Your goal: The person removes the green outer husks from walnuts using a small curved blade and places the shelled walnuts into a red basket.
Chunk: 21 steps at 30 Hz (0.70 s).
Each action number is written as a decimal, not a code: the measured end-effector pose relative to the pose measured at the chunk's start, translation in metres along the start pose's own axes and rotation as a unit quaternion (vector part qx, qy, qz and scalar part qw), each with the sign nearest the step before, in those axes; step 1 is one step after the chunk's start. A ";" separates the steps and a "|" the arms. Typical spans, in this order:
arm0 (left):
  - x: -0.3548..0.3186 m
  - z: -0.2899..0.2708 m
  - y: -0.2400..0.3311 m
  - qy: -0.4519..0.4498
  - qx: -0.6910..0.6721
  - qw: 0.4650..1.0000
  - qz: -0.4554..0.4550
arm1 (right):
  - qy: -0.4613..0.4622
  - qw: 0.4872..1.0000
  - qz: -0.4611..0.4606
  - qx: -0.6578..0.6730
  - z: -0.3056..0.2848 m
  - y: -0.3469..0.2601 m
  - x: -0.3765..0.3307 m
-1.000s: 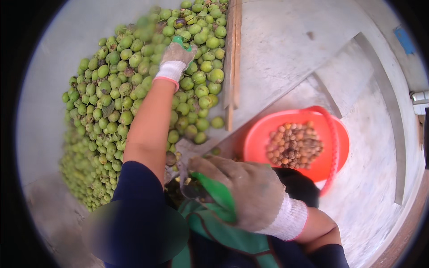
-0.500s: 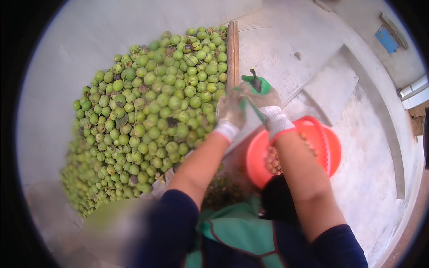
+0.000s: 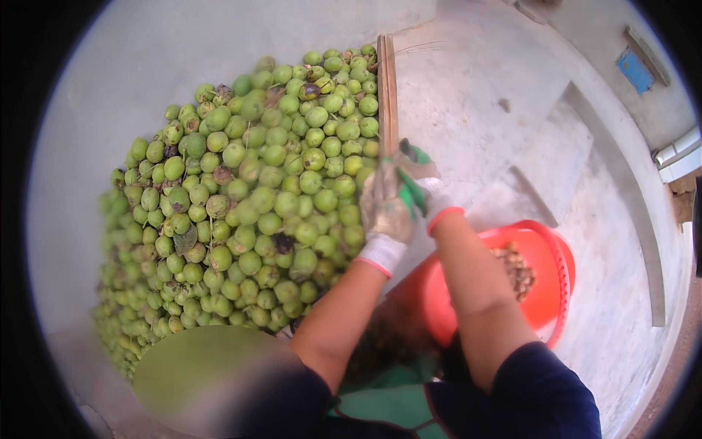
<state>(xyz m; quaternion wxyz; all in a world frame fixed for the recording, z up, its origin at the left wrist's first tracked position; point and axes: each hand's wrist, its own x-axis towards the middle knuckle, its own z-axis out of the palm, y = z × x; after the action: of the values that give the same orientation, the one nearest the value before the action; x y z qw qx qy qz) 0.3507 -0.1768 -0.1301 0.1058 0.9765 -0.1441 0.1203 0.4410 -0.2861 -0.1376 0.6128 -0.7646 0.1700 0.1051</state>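
Two gloved hands meet at the right edge of a pile of green-husked nuts (image 3: 263, 197), probably walnuts by their form. The left hand (image 3: 387, 205) lies nearer the wearer and nearer the pile, its back turned up and its fingers directed away from the body; the right hand (image 3: 419, 162) lies just beyond and to the right, partly overlapped by the left. The fingers of both appear bent, but their inner faces are hidden, so it cannot be told whether either hand is closed on anything.

The pile extends leftward from the hands, its nearest nuts just beside the left glove; being nearly round, the nuts present no marked long axis. A wooden board (image 3: 387, 95) bounds the pile on the right, its long axis running away from the wearer and its near end reaching the hands; contact cannot be made out.

To the right and closer to the body stands a red bucket (image 3: 547, 289), holding brown shelled-looking nuts (image 3: 521, 276). The right forearm passes in front of it, making the right arm the nearer to the bucket.
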 end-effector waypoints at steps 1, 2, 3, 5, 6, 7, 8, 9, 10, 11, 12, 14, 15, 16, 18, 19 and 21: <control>0.008 -0.004 0.001 -0.005 0.010 1.000 0.005 | 0.022 1.000 -0.005 -0.012 0.001 -0.002 0.010; 0.017 -0.006 0.002 -0.003 -0.002 1.000 -0.003 | 0.045 0.999 -0.011 -0.026 0.000 -0.005 0.021; 0.019 -0.007 -0.004 -0.006 -0.009 1.000 -0.021 | 0.046 0.998 -0.010 -0.043 0.009 -0.013 0.022; 0.013 -0.006 -0.016 -0.003 -0.004 0.998 -0.057 | 0.038 0.996 0.007 -0.075 0.025 -0.038 0.006; 0.011 -0.004 -0.021 0.015 -0.019 0.998 -0.057 | 0.040 0.995 -0.004 -0.091 0.028 -0.042 0.002; 0.013 0.001 -0.021 0.032 -0.039 0.997 -0.052 | 0.049 0.993 -0.012 -0.107 0.024 -0.044 0.001; 0.017 0.006 -0.023 0.049 -0.058 0.996 -0.048 | 0.057 0.990 -0.021 -0.124 0.022 -0.047 0.001; 0.022 0.003 -0.015 0.046 -0.016 0.999 -0.020 | 0.070 0.989 -0.011 -0.129 0.015 -0.037 0.012; 0.017 -0.002 -0.017 0.023 0.030 0.999 -0.007 | 0.059 0.991 -0.034 -0.116 0.017 -0.032 0.005; 0.012 -0.008 -0.007 0.034 -0.008 0.999 -0.005 | 0.037 0.999 -0.005 -0.016 0.012 -0.025 0.005; 0.010 -0.013 -0.012 0.059 -0.032 0.998 -0.015 | 0.020 0.998 0.033 -0.058 0.013 -0.042 -0.012; 0.021 -0.010 0.001 0.068 -0.020 0.997 0.027 | 0.032 0.999 -0.011 -0.010 -0.004 -0.022 0.012; 0.021 -0.007 -0.003 0.063 -0.038 0.997 0.017 | 0.035 0.999 -0.022 -0.023 -0.001 -0.027 0.014; 0.017 -0.006 -0.007 0.057 -0.056 0.997 0.003 | 0.036 0.997 -0.028 -0.054 0.006 -0.027 0.008; 0.007 -0.009 -0.011 0.039 -0.073 0.997 -0.008 | 0.039 0.991 -0.036 -0.125 0.016 -0.026 -0.004; 0.003 -0.012 -0.010 0.028 -0.072 0.997 -0.005 | 0.041 0.988 -0.038 -0.146 0.015 -0.024 -0.008; -0.004 -0.013 -0.006 0.027 -0.045 0.999 0.010 | 0.044 0.983 -0.040 -0.176 0.013 -0.022 -0.017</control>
<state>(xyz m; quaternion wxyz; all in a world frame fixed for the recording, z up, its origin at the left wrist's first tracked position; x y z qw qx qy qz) 0.3462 -0.1668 -0.1195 0.1526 0.9655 -0.1564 0.1416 0.4342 -0.2666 -0.1141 0.4641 -0.8706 0.1448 0.0756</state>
